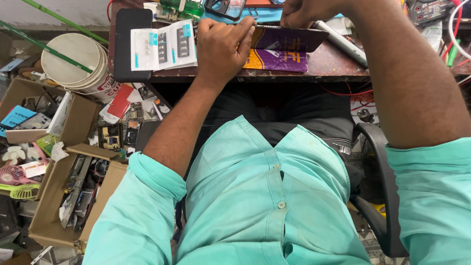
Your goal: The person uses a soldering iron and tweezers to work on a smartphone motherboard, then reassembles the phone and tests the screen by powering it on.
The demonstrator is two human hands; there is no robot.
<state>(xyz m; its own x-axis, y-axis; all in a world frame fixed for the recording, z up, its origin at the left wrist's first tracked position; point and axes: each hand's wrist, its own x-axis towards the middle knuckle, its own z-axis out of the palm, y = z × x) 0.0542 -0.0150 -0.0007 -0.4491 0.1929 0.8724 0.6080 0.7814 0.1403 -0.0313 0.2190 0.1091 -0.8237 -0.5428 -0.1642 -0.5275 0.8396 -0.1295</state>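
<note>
sitting at the dark wooden bench [324,66], i had my left hand [222,48] curled shut around the near edge of a flat dark phone panel [294,38], thumb and fingers pinching its left end. my right hand [305,12] was bunched tight over the panel's far edge, fingertips pressed down on it, though whether it also gripped some small tool i could not tell. the panel was lifted a little off the bench and tilted, just above a purple and yellow packet [277,60] that lay flat beneath it. to the left of my left hand lay a white blister card of small parts [164,45], resting partly on a black phone [128,44] lying face down at the bench's left end. a grey cylindrical tool [341,43] lay slantwise just beside the panel on the right. below the bench my teal shirt [265,196] filled most of the view, with the arm of a black chair [385,186] at my right side. on the floor to my left stood open cardboard boxes [59,196] full of loose parts, a stack of white round tubs [76,61] near the bench corner, and a small pink fan [12,175] well apart from them.
</note>
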